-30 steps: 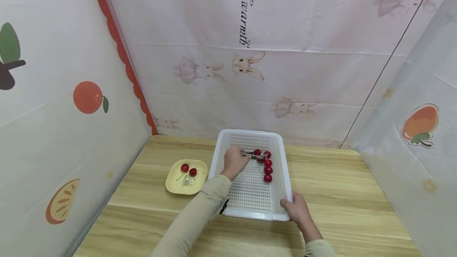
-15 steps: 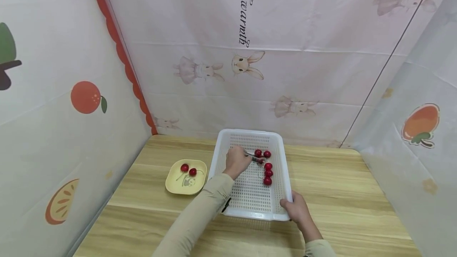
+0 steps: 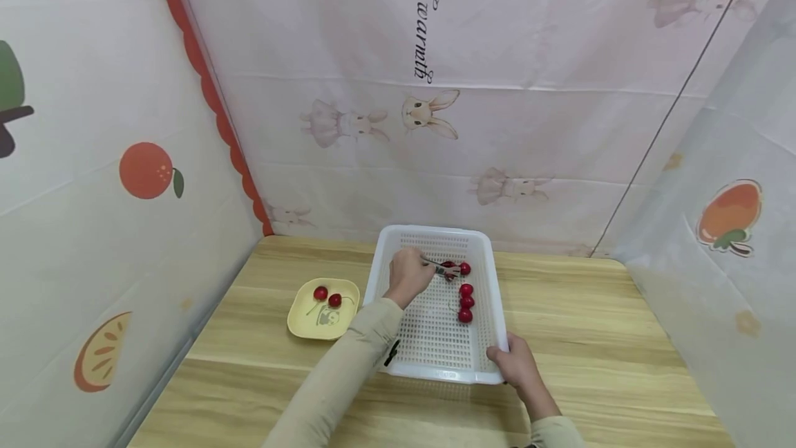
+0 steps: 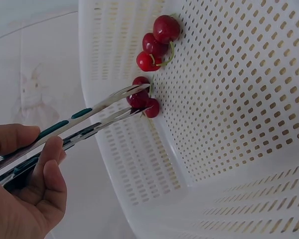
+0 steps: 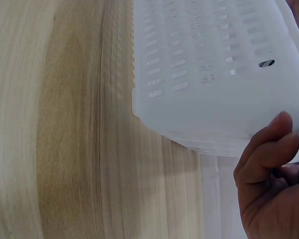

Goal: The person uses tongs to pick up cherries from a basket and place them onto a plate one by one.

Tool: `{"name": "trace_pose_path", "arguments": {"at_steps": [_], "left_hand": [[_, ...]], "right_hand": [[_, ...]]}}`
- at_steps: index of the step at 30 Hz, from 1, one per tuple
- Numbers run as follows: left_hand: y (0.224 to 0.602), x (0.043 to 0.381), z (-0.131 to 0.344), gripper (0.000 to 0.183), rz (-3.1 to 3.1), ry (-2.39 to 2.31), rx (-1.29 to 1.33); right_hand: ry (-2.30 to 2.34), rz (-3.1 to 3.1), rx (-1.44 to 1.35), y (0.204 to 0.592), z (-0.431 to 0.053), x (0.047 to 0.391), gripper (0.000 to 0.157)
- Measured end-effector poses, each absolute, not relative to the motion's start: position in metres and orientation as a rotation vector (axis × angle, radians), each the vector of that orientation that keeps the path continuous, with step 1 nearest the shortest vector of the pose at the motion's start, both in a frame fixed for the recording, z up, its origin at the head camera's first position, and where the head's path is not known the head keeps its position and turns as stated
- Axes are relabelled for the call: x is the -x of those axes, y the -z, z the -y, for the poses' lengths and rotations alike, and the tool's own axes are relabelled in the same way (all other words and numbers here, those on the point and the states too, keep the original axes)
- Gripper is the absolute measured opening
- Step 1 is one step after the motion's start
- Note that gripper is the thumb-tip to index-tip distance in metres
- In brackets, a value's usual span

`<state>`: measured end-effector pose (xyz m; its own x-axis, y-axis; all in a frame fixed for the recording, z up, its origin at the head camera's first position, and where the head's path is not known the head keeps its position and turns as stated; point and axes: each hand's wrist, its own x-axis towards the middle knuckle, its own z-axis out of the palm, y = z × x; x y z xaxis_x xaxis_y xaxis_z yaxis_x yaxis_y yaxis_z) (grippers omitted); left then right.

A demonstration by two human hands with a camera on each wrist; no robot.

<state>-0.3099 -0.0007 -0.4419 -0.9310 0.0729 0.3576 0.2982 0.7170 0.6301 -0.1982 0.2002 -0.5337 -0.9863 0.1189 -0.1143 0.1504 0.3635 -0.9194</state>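
My left hand (image 3: pixel 409 276) reaches into a white perforated basket and holds metal tongs (image 4: pixel 75 117) with teal grips. In the left wrist view the tong tips lie around a dark red cherry (image 4: pixel 136 99); another cherry (image 4: pixel 152 107) sits right by the lower tip. I cannot tell whether the tongs squeeze the cherry. Three more cherries (image 3: pixel 466 302) lie in a row toward the basket's right side, one with a green stem. My right hand (image 3: pixel 519 364) grips the rim of the basket (image 3: pixel 438 374) at its front right corner, thumb over the edge.
A small yellow dish (image 3: pixel 301 325) with a panda print stands left of the basket, with two stemmed cherries (image 3: pixel 334 301) in it. The wooden table (image 3: pixel 591 337) meets printed cloth walls at the back and on both sides.
The tongs have moved slightly back toward the cherries at the far end. Cherries near the tips have shifted, leaving a gap before the row of three. The right hand keeps its grip.
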Motion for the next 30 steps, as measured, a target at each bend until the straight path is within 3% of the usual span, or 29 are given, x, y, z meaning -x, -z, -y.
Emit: {"name": "trace_pose_path", "arguments": {"at_steps": [11,17,30], "left_hand": [[0.429,0.288,0.014,0.043,2.604,1.014,0.309],[0.426,0.281,0.027,0.009,2.586,0.995,0.323],[0.423,0.264,0.063,0.013,2.524,1.106,0.233]], "right_hand": [[1.753,-2.568,-0.258,0.533,-0.199,0.197,0.043],[1.745,-2.569,-0.254,0.531,-0.199,0.197,0.043],[1.736,-2.574,-0.268,0.529,-0.199,0.196,0.043]]}}
